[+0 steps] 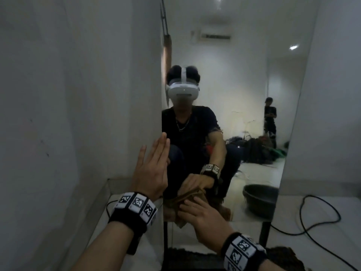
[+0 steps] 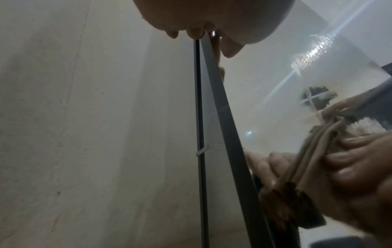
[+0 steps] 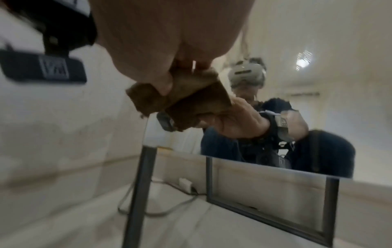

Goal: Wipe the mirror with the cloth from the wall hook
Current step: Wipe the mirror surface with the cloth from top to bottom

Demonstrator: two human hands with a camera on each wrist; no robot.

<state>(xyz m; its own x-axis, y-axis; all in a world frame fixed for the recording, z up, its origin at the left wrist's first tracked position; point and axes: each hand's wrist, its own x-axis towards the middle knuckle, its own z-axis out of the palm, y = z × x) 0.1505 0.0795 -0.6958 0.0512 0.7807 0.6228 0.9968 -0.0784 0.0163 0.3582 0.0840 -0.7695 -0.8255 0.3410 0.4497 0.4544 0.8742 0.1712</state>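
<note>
A tall standing mirror (image 1: 244,94) on thin dark legs (image 3: 140,184) stands close to a white wall. My left hand (image 1: 154,165) is flat with straight fingers against the mirror's left edge (image 2: 222,117), at about mid height. Lower down, my right hand (image 1: 203,216) holds a folded brown cloth (image 1: 175,204) against the glass near the bottom left corner. In the right wrist view my thumb and fingers (image 3: 169,42) pinch the cloth (image 3: 180,94), and their reflection meets them in the glass. The left wrist view shows the cloth's folds (image 2: 307,159) under my right fingers (image 2: 360,167).
The white wall (image 1: 78,94) runs close along the left. A black cable (image 1: 312,222) loops over the floor at the right, and another cable with a plug (image 3: 186,184) lies behind the mirror. The glass reflects a dark basin (image 1: 259,200) and a second person (image 1: 270,118).
</note>
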